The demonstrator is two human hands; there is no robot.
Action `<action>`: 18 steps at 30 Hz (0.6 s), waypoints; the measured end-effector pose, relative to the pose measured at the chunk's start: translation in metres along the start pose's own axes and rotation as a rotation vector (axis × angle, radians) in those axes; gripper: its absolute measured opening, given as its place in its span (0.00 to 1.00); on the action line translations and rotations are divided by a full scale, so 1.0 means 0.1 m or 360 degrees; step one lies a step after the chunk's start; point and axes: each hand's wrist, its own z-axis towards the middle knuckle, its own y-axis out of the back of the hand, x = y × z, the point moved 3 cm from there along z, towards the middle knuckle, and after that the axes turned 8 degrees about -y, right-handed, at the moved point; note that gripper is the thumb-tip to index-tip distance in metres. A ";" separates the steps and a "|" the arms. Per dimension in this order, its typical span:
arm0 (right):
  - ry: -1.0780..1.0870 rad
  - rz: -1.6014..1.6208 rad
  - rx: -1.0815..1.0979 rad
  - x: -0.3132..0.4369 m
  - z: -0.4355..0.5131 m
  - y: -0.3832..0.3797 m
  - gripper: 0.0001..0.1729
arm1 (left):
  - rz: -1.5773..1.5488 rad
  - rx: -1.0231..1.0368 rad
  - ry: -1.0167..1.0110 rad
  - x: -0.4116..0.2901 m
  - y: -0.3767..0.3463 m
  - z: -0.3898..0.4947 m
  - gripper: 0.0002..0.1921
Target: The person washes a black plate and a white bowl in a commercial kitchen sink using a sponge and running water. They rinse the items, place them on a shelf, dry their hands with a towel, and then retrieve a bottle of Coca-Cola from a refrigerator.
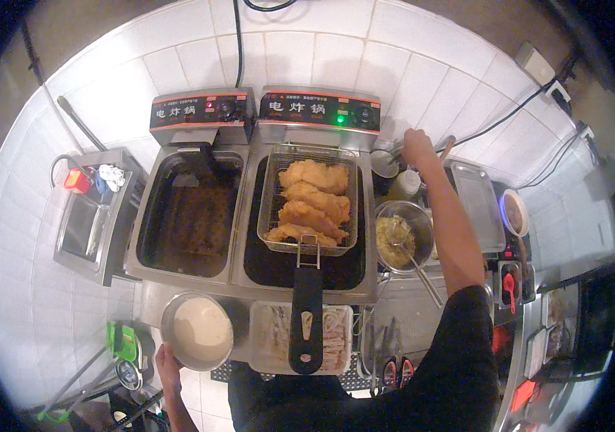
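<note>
My left hand (167, 360) grips the rim of a metal bowl (202, 330) of pale batter, low in front of the left fryer. My right hand (418, 147) reaches far forward, its fingers closed on what looks like a utensil handle above a small metal container (384, 163). Just below that hand stands a squeeze bottle (405, 184). Several pieces of golden breaded food (315, 208) lie in a wire fryer basket (308, 247), which rests over the right fryer's oil (334, 272). Its black handle (305, 318) points towards me.
The left fryer (186, 216) holds dark oil. Beneath the basket handle is a tray of raw strips (338, 340). To the right are a bowl of yellowish crumbs (396, 240) with a strainer, a metal tray (474, 205) and scissors (398, 372). A steel sink-like container (85, 229) stands left.
</note>
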 end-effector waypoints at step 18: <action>-0.0717 0.0604 -0.0548 0.25 -1.27 -0.48 0.07 | -0.0140 0.0226 0.0017 -0.10 0.07 0.00 0.24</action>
